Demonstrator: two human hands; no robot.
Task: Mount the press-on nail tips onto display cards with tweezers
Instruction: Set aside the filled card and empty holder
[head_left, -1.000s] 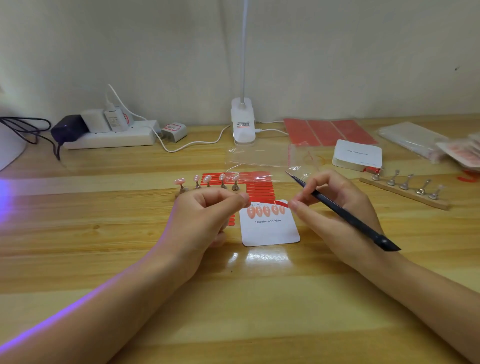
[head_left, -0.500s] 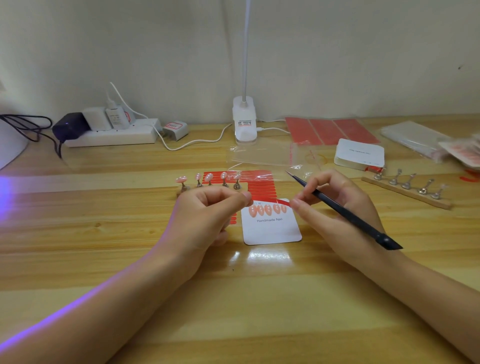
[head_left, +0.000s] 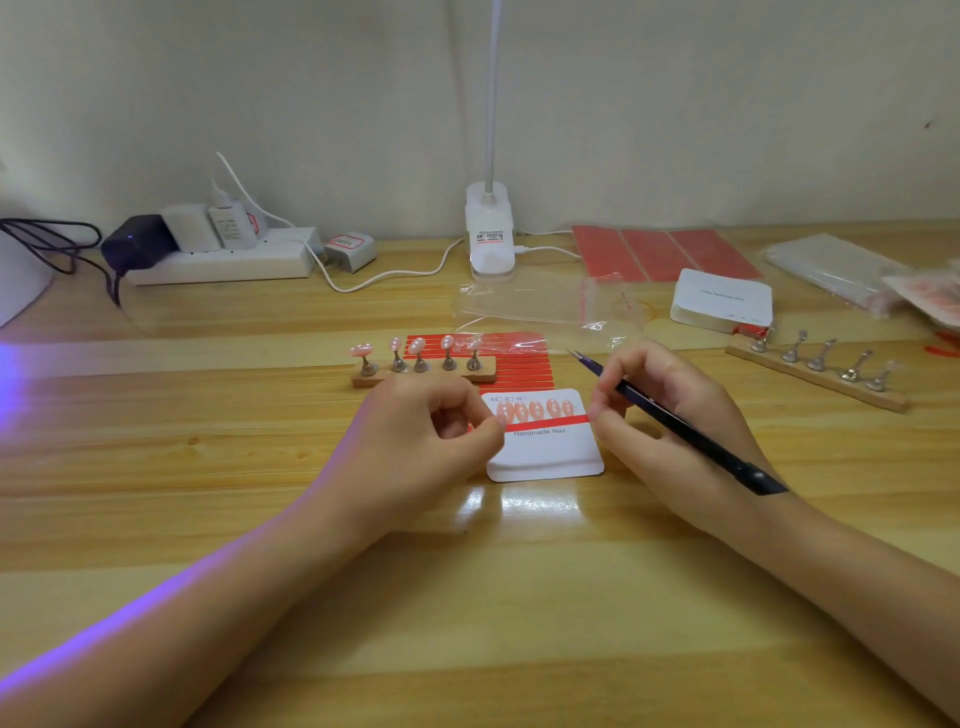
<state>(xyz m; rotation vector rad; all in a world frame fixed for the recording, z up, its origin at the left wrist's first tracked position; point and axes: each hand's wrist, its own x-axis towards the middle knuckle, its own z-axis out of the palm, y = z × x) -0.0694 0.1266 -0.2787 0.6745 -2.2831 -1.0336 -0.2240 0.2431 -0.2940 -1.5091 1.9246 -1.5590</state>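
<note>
Looking past our fingers, we see a wooden holder (head_left: 423, 375) with five pink nail tips (head_left: 417, 345) on metal stands, just beyond our left hand (head_left: 421, 441). Behind it lies a red adhesive strip sheet (head_left: 511, 364), partly covered by the holder and by the display card (head_left: 545, 444). That white card, printed "Handmade Nail", lies flat on the worktop (head_left: 260, 467) between our two hands, with five pink tips mounted in a row along a red strip near its far edge. Farther out from our right hand (head_left: 670, 415) rests a clear zip bag (head_left: 545, 306), a stack of blank cards (head_left: 722, 301), a packet of red sheets (head_left: 670, 254), and a second wooden holder (head_left: 821, 371) with bare metal stands. A white lamp base (head_left: 489, 234) stands at the back wall, with a power strip (head_left: 223, 262) and plugged chargers far to the left. More bagged items (head_left: 841, 275) lie at the far right; we cannot tell what they hold.

Our left hand rests on the worktop at the card's left edge, fingers curled and thumb meeting forefinger in a pinch; what it pinches is too small to tell. Our right hand grips dark tweezers (head_left: 675, 421) like a pen, tip pointing away and leftward above the card's right corner, fingertips near the card's right edge.
</note>
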